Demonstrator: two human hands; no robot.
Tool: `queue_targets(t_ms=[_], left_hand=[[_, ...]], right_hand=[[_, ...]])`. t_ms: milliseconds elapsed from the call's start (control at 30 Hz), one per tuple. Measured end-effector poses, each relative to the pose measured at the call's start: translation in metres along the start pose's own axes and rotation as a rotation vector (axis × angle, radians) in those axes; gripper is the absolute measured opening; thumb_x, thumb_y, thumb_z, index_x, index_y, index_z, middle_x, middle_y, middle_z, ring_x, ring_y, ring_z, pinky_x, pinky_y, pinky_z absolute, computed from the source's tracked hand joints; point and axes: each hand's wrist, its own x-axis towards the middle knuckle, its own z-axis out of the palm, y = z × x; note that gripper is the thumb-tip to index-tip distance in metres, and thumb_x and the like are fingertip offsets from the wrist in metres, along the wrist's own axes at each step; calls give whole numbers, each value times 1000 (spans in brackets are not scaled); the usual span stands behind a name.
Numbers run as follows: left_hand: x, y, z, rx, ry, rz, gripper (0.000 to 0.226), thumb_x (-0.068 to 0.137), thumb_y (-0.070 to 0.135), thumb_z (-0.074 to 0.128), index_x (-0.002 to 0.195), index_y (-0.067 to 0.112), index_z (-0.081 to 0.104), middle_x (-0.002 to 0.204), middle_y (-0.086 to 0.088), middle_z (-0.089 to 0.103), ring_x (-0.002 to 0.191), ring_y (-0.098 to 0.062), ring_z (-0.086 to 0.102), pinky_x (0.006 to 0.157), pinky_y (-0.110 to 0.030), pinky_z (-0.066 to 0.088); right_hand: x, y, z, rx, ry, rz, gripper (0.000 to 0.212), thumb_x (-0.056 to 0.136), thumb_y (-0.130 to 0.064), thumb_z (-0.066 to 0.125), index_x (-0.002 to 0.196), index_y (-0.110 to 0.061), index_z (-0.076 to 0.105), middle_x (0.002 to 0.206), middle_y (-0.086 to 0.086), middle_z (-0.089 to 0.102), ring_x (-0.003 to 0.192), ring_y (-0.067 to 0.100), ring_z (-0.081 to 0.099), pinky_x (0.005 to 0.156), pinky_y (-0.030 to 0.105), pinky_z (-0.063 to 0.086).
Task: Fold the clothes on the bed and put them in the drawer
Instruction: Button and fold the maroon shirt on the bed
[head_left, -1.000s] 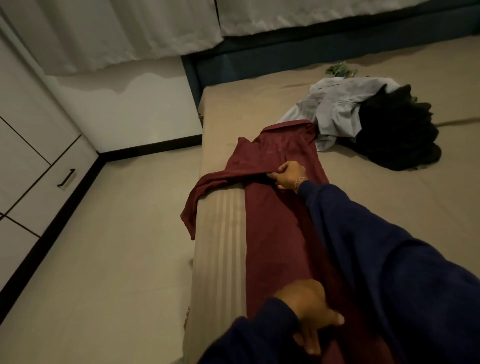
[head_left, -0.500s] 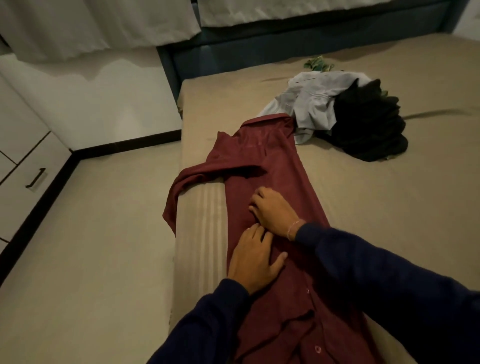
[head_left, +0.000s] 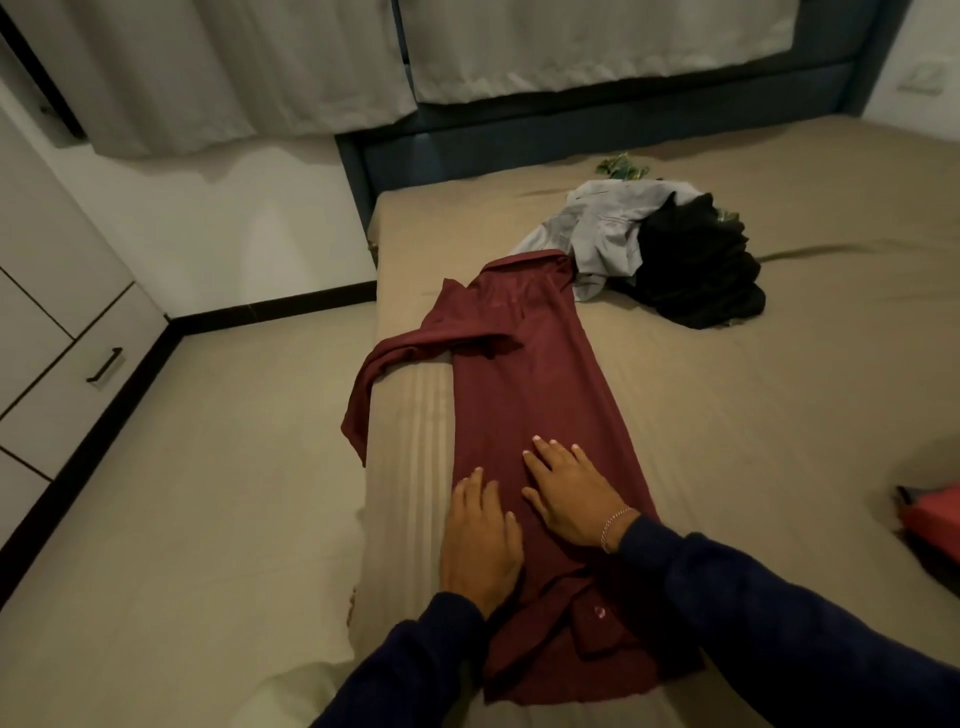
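Note:
A maroon shirt (head_left: 530, 374) lies lengthwise on the beige bed (head_left: 779, 415), folded into a long narrow strip, with one sleeve hanging over the bed's left edge. My left hand (head_left: 480, 540) rests flat on the shirt's left border, fingers apart. My right hand (head_left: 569, 493) lies flat on the shirt beside it, fingers spread, a bracelet on the wrist. Farther up the bed sit a crumpled grey garment (head_left: 597, 234) and a black garment (head_left: 696, 265) in a heap. A white drawer front with a dark handle (head_left: 104, 366) is at the left wall.
A red and dark object (head_left: 930, 525) lies on the bed at the right edge of view. A green patterned cloth (head_left: 621, 167) peeks out behind the heap. Beige floor runs between the bed and the white cabinets. Curtains hang behind the dark headboard.
My right hand drew back from the sleeve fold toward me and now lies flat beside my left hand on the lower shirt. Both palms press the fabric.

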Motion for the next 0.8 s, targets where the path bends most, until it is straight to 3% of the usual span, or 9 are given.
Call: queue_targets(t_ms=[67,133,300,433,600,667,800], left_hand=[[-4,-7,-6,-62,134,-69,36,93,20,56,125,4,58,132,-17,53,122,-33,48,106,-46,45],[-7,-10,-19,-115,150,-212,32,90,20,65,117,6,57,117,-13,55,109,-29,53,94,-41,49],[-12,-10,-56,-204,-131,-455,32,86,32,75,96,12,53,95,-5,62,81,-20,58,67,-30,48],[-16,-16,-64,-328,-395,-563,41,76,33,86,96,9,61,98,-8,68,90,-25,67,71,-32,55],[-38,-20,-66,-713,-515,-740,24,83,10,80,90,-1,60,88,-17,69,77,-31,70,68,-47,62],[-44,-21,-68,-731,-526,-726,24,85,10,78,94,-2,60,87,-18,70,70,-30,70,61,-41,62],[-50,-23,-72,-742,-533,-713,24,84,12,79,93,-1,61,80,-17,72,61,-27,72,56,-34,60]], right_hand=[[-21,-12,-2,258,97,15,58,103,-39,49,151,-10,36,159,14,30,144,31,34,119,38,30],[-44,-26,-2,527,234,99,54,97,-35,63,143,-11,45,145,10,45,131,26,48,108,29,40],[-83,-50,4,920,339,551,64,83,-36,80,133,-10,50,123,6,61,113,23,60,95,31,49],[-90,-56,10,1203,339,749,73,73,-39,89,129,-7,55,108,0,66,101,19,64,93,36,55],[-121,-71,20,1539,458,891,63,67,-29,93,116,-11,57,103,5,68,80,19,72,78,41,63],[-134,-86,26,1577,429,926,58,69,-30,93,111,-12,57,97,6,71,72,21,75,76,42,63],[-143,-113,27,1557,166,855,38,76,-40,86,81,-7,68,69,2,73,61,16,70,62,31,60]])
